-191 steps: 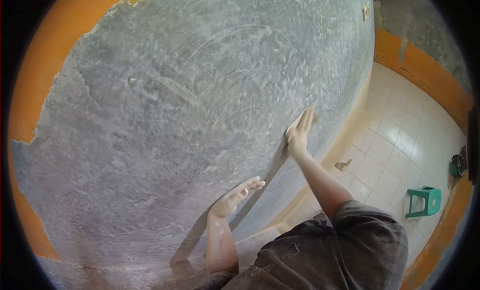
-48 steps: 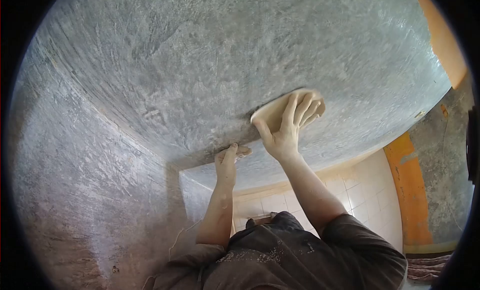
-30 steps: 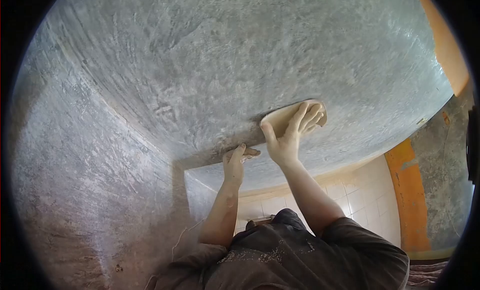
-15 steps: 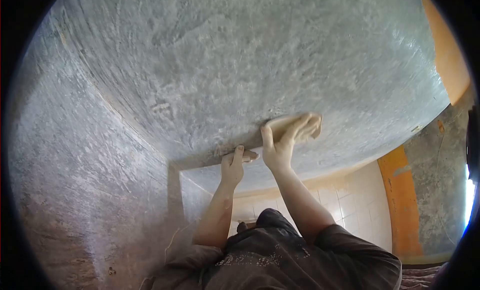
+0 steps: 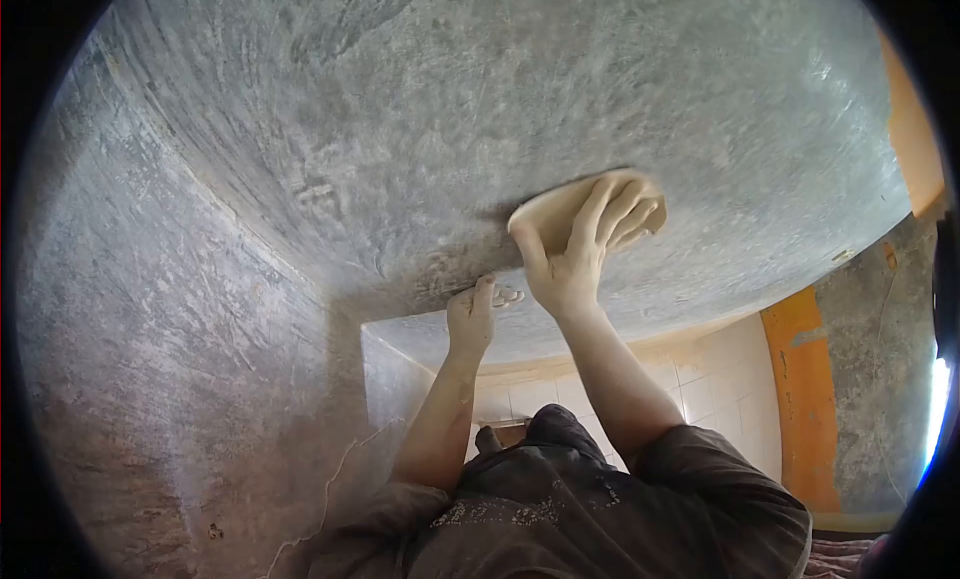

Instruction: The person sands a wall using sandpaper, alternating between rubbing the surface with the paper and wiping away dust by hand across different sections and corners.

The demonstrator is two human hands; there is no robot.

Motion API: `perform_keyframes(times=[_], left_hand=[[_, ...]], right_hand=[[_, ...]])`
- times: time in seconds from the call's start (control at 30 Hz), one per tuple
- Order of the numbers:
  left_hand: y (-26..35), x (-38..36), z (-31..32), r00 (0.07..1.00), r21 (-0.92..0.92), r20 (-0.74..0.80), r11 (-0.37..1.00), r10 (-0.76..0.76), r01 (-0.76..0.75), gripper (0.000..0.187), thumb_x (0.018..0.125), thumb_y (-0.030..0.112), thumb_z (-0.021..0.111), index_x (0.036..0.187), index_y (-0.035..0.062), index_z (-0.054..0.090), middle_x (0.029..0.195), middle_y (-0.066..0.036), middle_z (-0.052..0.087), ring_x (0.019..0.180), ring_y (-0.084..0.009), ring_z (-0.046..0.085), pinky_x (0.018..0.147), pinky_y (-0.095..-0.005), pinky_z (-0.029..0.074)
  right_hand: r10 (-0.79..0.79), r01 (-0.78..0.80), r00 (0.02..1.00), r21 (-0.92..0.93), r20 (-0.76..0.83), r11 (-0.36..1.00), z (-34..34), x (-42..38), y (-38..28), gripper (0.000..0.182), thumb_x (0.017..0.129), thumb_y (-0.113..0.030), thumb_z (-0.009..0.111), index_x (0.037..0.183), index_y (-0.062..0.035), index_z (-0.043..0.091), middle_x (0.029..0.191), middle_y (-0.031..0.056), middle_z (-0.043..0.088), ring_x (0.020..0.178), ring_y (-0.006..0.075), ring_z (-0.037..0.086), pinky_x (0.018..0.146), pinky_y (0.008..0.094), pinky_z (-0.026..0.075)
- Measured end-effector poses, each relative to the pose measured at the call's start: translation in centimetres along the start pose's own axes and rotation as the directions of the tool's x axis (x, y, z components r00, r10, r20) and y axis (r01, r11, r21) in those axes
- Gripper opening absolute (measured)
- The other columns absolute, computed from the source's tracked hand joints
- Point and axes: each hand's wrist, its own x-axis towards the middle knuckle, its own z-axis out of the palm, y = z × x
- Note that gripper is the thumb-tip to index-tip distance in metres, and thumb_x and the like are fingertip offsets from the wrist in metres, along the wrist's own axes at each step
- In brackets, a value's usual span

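Observation:
Pressed against the grey plastered wall is a flat, beige oval pad. My right hand lies over it with the thumb at its left side and the fingers across its face. Lower and to the left, my left hand is at the wall's lower edge, thumb up on one side and fingers curled round toward the right. Fine pale dust coats both hands. A darker, rougher patch of plaster shows just above my left hand.
A second grey wall meets this one in a corner on the left. Below are white tiles and an orange painted strip. A thin pale cord hangs at the lower left.
My right hand has slid the pad up the wall and slightly right, so more of its face shows. My left hand stays near the edge, shifted a little upward.

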Motion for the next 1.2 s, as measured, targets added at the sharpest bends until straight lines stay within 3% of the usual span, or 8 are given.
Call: perform_keyframes(times=[0.1,0.3,0.47,0.63,0.8,1.07,1.17,1.2], left_hand=[[-0.7,0.5,-0.4,0.999,-0.041,0.041,0.999,0.003,-0.001,0.045,0.107,0.032,0.054,0.088,-0.0042,0.074,0.085,-0.016,0.077,0.081,-0.0228,0.075,0.078,-0.0325,0.058],[-0.5,0.6,-0.5,0.998,0.031,0.058,0.999,0.04,-0.041,0.049,0.107,0.035,0.053,0.088,-0.0048,0.074,0.083,-0.015,0.076,0.08,-0.0227,0.076,0.075,-0.0314,0.058],[-0.7,0.6,-0.2,1.0,0.003,0.01,1.0,0.026,-0.026,0.053,0.107,0.036,0.051,0.085,-0.0063,0.074,0.082,-0.016,0.076,0.078,-0.0236,0.076,0.074,-0.0308,0.057],[0.2,-0.1,-0.3,0.999,0.07,-0.002,0.996,0.048,-0.048,0.051,0.106,0.035,0.055,0.085,-0.0077,0.074,0.082,-0.017,0.076,0.079,-0.0226,0.075,0.075,-0.0308,0.057],[2.4,-0.2,-0.2,0.988,0.287,-0.018,0.947,0.154,-0.142,0.048,0.104,0.037,0.058,0.088,-0.0052,0.075,0.084,-0.014,0.077,0.078,-0.0176,0.073,0.076,-0.03,0.056],[7.8,-0.6,2.0,0.979,0.069,-0.141,0.988,0.145,-0.136,0.044,0.105,0.037,0.057,0.093,-0.0026,0.074,0.087,-0.014,0.077,0.084,-0.0188,0.074,0.08,-0.0285,0.054],[12.1,0.3,2.8,0.965,0.104,-0.106,0.968,0.24,-0.229,0.043,0.104,0.036,0.058,0.096,-0.0032,0.074,0.088,-0.014,0.077,0.084,-0.0194,0.074,0.078,-0.0291,0.055],[14.6,0.1,3.6,0.958,0.145,-0.101,0.957,0.266,-0.251,0.043,0.104,0.036,0.059,0.097,-0.0036,0.073,0.089,-0.014,0.077,0.084,-0.0194,0.074,0.078,-0.0293,0.056]], right_hand=[[0.021,0.018,0.992,-0.309,0.123,0.951,3.5,-8.1,9.5,0.117,0.091,-0.052,0.069,0.16,-0.0058,-0.014,0.16,0.0356,-0.024,0.143,0.0581,-0.029,0.109,0.0761,-0.011],[0.232,-0.227,0.97,0.067,-0.078,0.972,3.2,-5.5,6.9,0.119,0.094,-0.055,0.062,0.155,-0.0023,-0.025,0.157,0.0334,-0.033,0.143,0.0544,-0.034,0.111,0.0739,-0.013],[-0.014,0.013,1.0,-0.183,-0.005,0.983,-0.2,-0.1,1.7,0.112,0.092,-0.054,0.066,0.16,-0.0011,-0.006,0.16,0.0379,-0.016,0.142,0.0606,-0.029,0.11,0.076,-0.012],[0.232,-0.177,0.876,-0.166,0.423,0.97,-1.1,-5.8,8.7,0.105,0.09,-0.054,0.068,0.158,-0.0011,0.009,0.161,0.0366,-0.01,0.141,0.0623,-0.028,0.108,0.0797,-0.01],[0.129,-0.136,0.97,-0.024,-0.204,0.99,-6.0,2.8,8.8,0.106,0.096,-0.06,0.055,0.162,-0.0094,-0.011,0.162,0.0316,-0.024,0.144,0.0549,-0.03,0.108,0.0774,-0.012],[-0.325,0.35,0.936,-0.306,0.132,0.885,-2.0,-0.4,6.2,0.094,0.094,-0.066,0.05,0.162,-0.0135,0.012,0.164,0.0314,0.006,0.145,0.0626,-0.013,0.103,0.0847,-0.011],[-0.068,0.147,0.968,-0.324,0.241,0.935,-4.1,-1.2,8.4,0.09,0.095,-0.063,0.049,0.162,-0.014,0.014,0.164,0.0302,0.007,0.145,0.0634,-0.013,0.104,0.0834,-0.011],[-0.118,0.119,0.993,-0.25,0.018,0.961,-5.0,1.1,8.8,0.088,0.095,-0.062,0.049,0.162,-0.0144,0.016,0.165,0.0291,0.007,0.146,0.0624,-0.013,0.105,0.0823,-0.012]])
